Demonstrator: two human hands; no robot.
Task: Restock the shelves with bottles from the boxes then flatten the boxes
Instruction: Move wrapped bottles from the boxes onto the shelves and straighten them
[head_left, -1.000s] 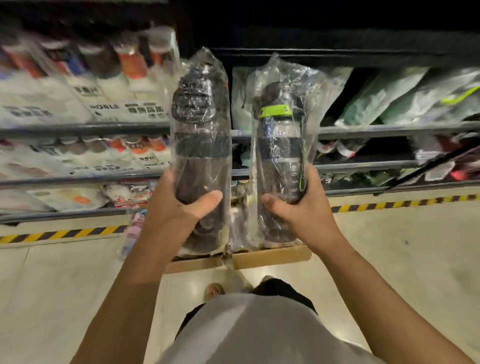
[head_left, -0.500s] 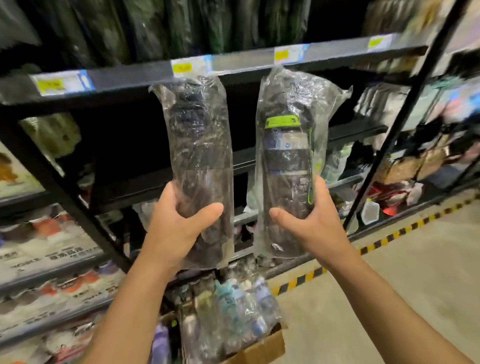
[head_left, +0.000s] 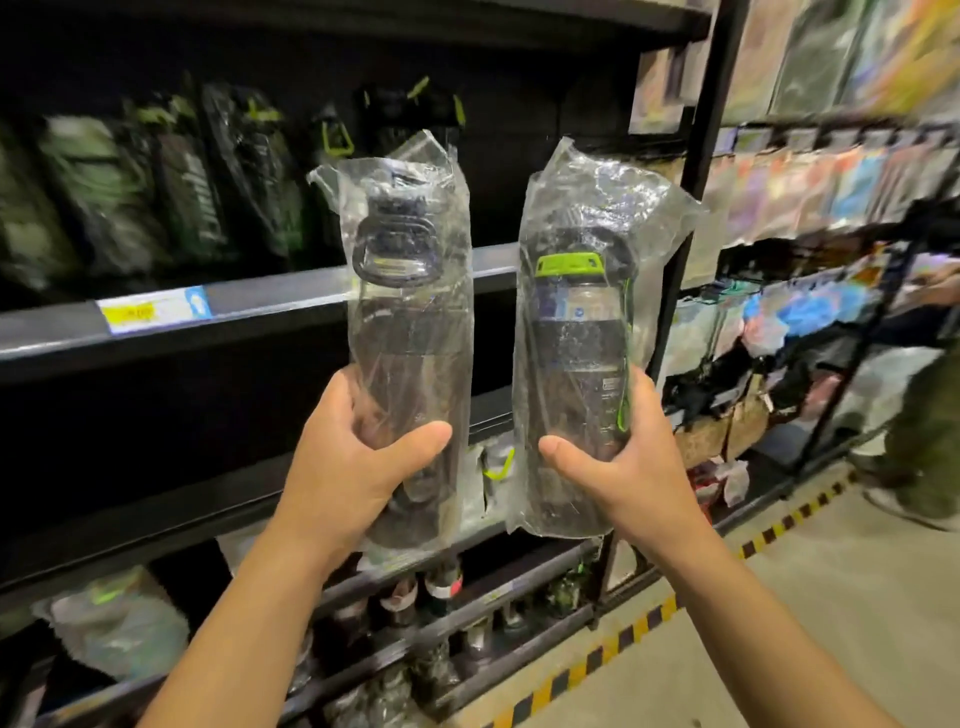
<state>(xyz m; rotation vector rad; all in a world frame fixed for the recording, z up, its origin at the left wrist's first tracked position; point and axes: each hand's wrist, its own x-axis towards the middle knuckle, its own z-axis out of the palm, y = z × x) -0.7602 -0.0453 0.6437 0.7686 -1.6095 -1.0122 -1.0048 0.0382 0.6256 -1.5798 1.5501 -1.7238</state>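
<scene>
Left hand (head_left: 343, 467) grips the lower half of a black-lidded water bottle (head_left: 410, 332), thumb across the front, fingers curled round the back. The bottle is upright, sealed in a clear plastic bag, with a loop handle on the lid. Right hand (head_left: 618, 467) grips the lower half of a green-lidded water bottle (head_left: 576, 338) the same way, thumb in front and fingers wrapped behind. It is also upright and bagged, with a green strap down its right side. The two bottles are held side by side in the air, near each other but not touching, in front of the front edge of a grey shelf (head_left: 270, 304), on no surface. A yellow and blue price label (head_left: 153, 310) sits on that edge toward the left. Bagged dark bottles with green trim (head_left: 208, 182) stand in a blurred row on that shelf, back from its edge. More bottles (head_left: 441, 587) stand on the lower shelves below the hands; details are too dark to tell. A black upright post (head_left: 693, 208) ends the rack just right of the green-lidded bottle. A neighbouring rack (head_left: 810, 176) to the right holds colourful packets, blurred. Yellow and black hazard tape (head_left: 566, 678) runs on the floor along the base of the racks. Part of another person (head_left: 924, 431) in green clothing stands at the right edge.
</scene>
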